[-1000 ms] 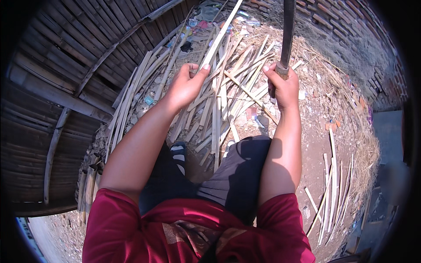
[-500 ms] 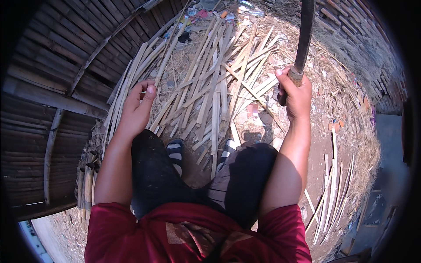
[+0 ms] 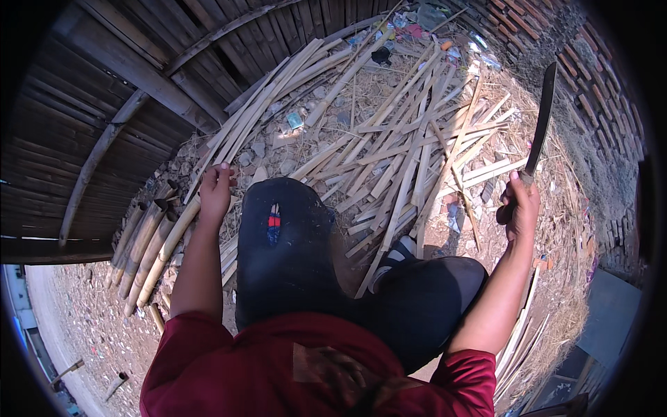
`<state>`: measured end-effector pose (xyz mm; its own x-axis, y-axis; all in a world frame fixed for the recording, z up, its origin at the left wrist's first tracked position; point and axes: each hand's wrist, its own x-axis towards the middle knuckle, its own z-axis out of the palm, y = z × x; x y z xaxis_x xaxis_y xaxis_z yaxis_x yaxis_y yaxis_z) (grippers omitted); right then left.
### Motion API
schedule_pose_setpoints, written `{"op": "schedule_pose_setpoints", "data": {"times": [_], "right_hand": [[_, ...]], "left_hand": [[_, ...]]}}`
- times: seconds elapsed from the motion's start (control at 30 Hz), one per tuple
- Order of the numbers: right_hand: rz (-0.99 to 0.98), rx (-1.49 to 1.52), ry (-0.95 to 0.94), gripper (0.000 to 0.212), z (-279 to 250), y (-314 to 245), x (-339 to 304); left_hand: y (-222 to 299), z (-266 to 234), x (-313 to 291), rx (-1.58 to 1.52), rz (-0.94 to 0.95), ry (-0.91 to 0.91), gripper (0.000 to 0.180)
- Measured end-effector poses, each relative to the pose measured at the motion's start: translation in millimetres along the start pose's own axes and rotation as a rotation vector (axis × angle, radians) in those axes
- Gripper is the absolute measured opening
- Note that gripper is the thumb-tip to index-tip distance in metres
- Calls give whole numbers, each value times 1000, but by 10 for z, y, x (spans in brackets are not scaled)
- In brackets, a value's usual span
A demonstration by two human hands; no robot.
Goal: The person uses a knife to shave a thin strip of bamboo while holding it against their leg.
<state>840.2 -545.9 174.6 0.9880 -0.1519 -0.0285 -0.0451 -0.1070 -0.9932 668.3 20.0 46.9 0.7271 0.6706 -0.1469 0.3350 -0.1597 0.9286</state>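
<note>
My right hand (image 3: 522, 208) is wrapped round the handle of a machete (image 3: 542, 125), whose dark, slightly curved blade points up and away at the right. My left hand (image 3: 216, 191) is at the left, its fingers curled in toward the thumb. It overlaps the lower part of a bundle of long pale bamboo strips (image 3: 267, 94); whether it grips anything is hidden. Just below that hand, several bamboo poles (image 3: 147, 247) with hollow ends lie side by side.
A crisscrossed heap of bamboo strips (image 3: 410, 146) covers the ground ahead of my knees. At left rises a bamboo slat wall (image 3: 104, 90), at right a rough brick wall (image 3: 590, 90). More thin strips (image 3: 517, 340) lie beside my right arm. Litter (image 3: 417, 28) is scattered at the back.
My view and body have turned left, so the heap now sits further right. My left hand has shifted toward the poles. My right hand still holds the machete, now lower and further right.
</note>
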Motion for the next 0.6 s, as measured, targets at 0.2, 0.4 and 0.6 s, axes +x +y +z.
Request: {"op": "schedule_pose_setpoints", "data": {"times": [0.2, 0.4, 0.6], "right_hand": [[10, 43, 47, 27, 267, -153, -66], [-54, 449, 52, 16, 528, -424, -159], [166, 490, 143, 13, 796, -501, -440]], "left_hand": [[-1068, -302, -42, 361, -138, -65, 48], [-1590, -344, 260, 581, -238, -217, 62], [-1637, -312, 796, 767, -82, -163, 65]]}}
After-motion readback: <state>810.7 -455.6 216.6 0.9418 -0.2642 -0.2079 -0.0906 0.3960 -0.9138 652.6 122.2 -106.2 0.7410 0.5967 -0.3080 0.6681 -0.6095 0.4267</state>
